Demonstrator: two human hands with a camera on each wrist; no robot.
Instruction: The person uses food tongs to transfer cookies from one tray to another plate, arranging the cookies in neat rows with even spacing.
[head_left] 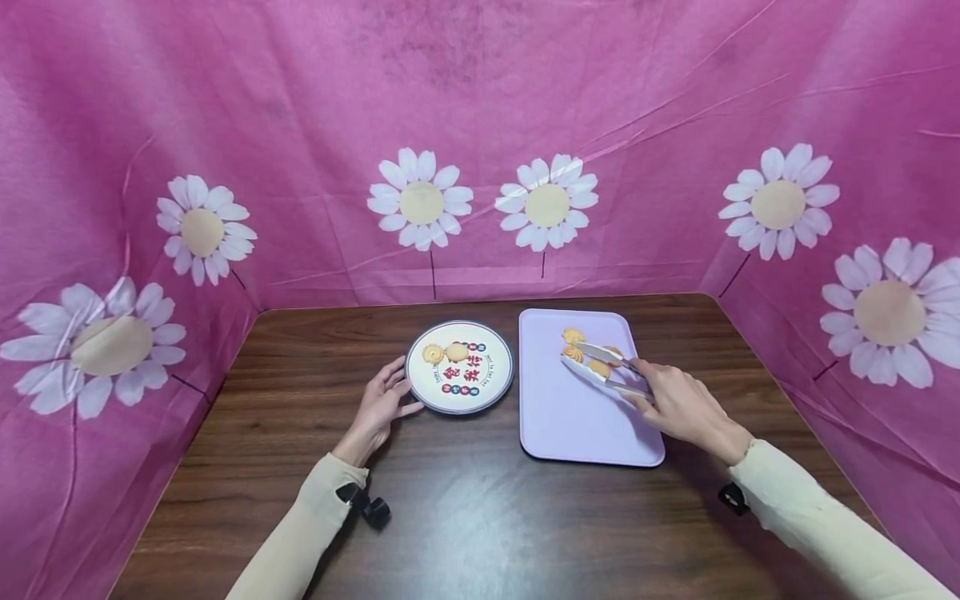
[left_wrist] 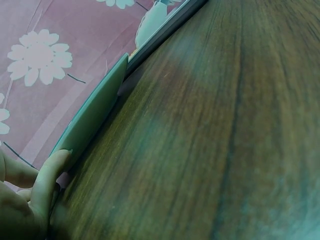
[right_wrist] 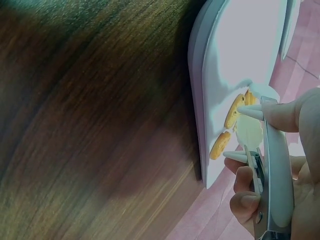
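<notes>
A cookie, small, round and ridged, lies on the lilac tray between the two tips of the white tongs. Whether the tips already press on it cannot be told; in the right-wrist view they stand slightly apart around it. The cookie is judged light, stiff and brittle: it would crumble under a hard squeeze and is best taken across its edges with gentle pressure. Its ridges should give the smooth tong tips some purchase.

The right hand grips the tongs near their hinge end, fingers curled round one blade and the thumb along the other. Three more cookies lie just beyond and beside the tong tips, close together on the far part of the tray; one is partly covered by the blades.

The left hand rests on the wooden table with fingers loosely straight, their tips touching the near-left rim of the round printed plate. Two cookies already lie on the plate's far side, well apart from those fingertips.

The left-wrist view shows only the plate's edge and one fingertip against it. The right-wrist view is edge-on to the tray, so the cookies there are foreshortened and hard to count. A pink daisy-printed cloth encloses the table on three sides.
</notes>
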